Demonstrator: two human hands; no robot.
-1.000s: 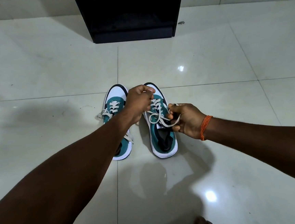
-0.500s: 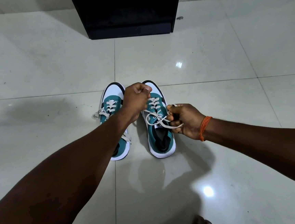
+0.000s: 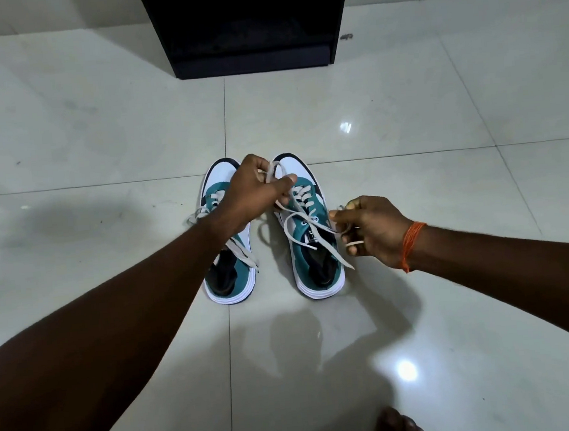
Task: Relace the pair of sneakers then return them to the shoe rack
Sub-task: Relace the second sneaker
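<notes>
Floor (image 3: 97, 135): pale glossy tiles with grout lines; carries all items listed.
Left sneaker (image 3: 228, 282): teal, white toe, black collar; stands mid-floor, toe toward the far edge; its lace lies loose, ends trailing over both sides; partly covered by the left forearm.
Left hand (image 3: 256, 188): fingers closed around one end of the lace (image 3: 306, 225), held above the gap between the two toes.
Right sneaker (image 3: 313, 247): same colours, just beside the left sneaker, parallel, not touching it; the lace is threaded through the eyelets, both ends drawn out to the hands, with a loose loop hanging at its inner side.
Right hand (image 3: 374, 230): thumb and fingers pinched together on the other lace end, just beside the sneaker's outer edge; orange thread band (image 3: 411, 245) at the wrist.
Shoe rack (image 3: 252, 60): black, open-fronted, at the far edge of the floor, well apart from the sneakers.
Bare feet (image 3: 399, 427): toes at the near edge.
</notes>
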